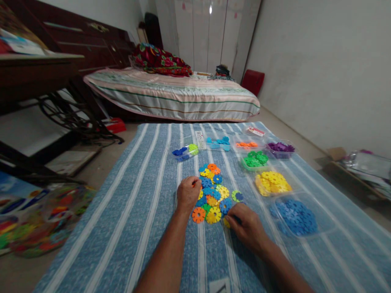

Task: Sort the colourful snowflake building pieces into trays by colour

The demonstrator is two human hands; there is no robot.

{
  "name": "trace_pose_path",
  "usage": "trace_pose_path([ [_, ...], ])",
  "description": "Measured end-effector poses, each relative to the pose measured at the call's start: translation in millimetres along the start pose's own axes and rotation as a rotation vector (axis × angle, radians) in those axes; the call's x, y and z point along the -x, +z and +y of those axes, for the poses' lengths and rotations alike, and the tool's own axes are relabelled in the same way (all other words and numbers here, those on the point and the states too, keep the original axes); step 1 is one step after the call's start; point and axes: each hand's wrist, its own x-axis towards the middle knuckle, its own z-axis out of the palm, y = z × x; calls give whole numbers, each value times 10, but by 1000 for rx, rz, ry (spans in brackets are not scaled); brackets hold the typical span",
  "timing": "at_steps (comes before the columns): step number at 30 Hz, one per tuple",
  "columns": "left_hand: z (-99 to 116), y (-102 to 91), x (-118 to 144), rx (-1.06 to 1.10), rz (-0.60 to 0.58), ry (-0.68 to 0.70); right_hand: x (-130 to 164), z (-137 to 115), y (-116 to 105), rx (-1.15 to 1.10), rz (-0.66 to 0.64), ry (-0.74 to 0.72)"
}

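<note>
A loose pile of notched plastic discs in blue, yellow, orange and green lies on the striped cloth, some overlapping. My left hand rests against the pile's left side with its fingers curled closed. Bits of orange show beside those fingers, but what they hold is hidden. At the pile's lower right, my right hand pinches a yellow notched disc, mostly covered by the thumb and fingers. Just above that hand lie a green-and-white-looking disc and a dark blue one.
Clear tubs of sorted discs stand to the right: blue, yellow, green, purple, orange. Farther back are a light blue tub and a two-colour tub. A bed stands beyond the table.
</note>
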Motion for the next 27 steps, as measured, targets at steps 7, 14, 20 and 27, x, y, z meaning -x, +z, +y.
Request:
trace_pose_path([
  [7,18,-8,3,4,4,4,-11,-3,-8,7,-4,-1],
  [14,22,-12,-2,1,5,0,-6,-9,6,19,16,-14],
  [20,22,-16,2,0,-1,0,3,19,23,15,6,-16],
  [27,-4,0,-1,-10,-1,7,0,12,21,30,19,-17],
])
